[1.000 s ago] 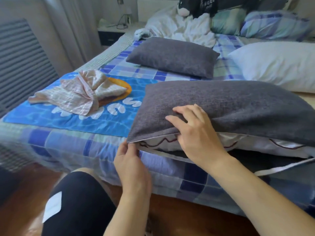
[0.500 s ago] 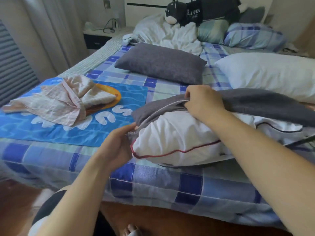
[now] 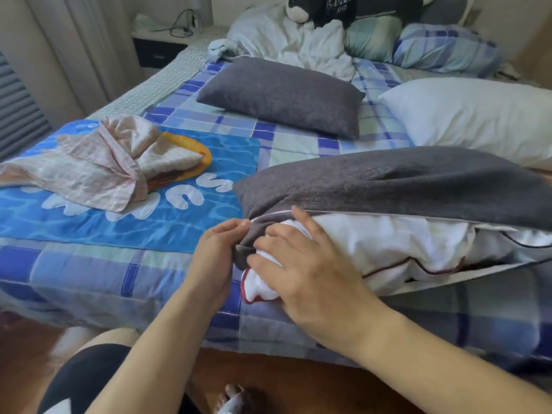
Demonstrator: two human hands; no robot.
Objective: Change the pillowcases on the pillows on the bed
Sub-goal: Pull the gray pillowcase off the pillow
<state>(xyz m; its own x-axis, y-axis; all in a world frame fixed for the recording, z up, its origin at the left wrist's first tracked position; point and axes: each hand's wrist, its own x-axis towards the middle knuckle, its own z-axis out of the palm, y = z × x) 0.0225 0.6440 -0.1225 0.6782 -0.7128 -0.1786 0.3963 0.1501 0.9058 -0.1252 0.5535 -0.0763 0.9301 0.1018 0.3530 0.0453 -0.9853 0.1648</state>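
Note:
A grey pillowcase (image 3: 403, 180) lies across the near right of the bed, its long side open. A white pillow with red piping (image 3: 388, 246) bulges out of that opening. My left hand (image 3: 218, 252) pinches the grey case's near corner. My right hand (image 3: 301, 264) presses on the pillow's white corner right beside it. A second grey-cased pillow (image 3: 283, 95) lies further back, and a bare white pillow (image 3: 478, 121) sits at the right.
A crumpled pink checked cloth (image 3: 98, 162) lies on a blue printed mat (image 3: 167, 216) at the left. White bedding, a plush toy (image 3: 328, 7) and plaid pillows (image 3: 445, 46) fill the headboard end. A nightstand (image 3: 158, 46) stands behind; wooden floor lies below the bed edge.
My right hand came down from the case's upper edge onto the pillow's white corner. The grey case now covers more of the pillow. My left hand stays at the case's corner.

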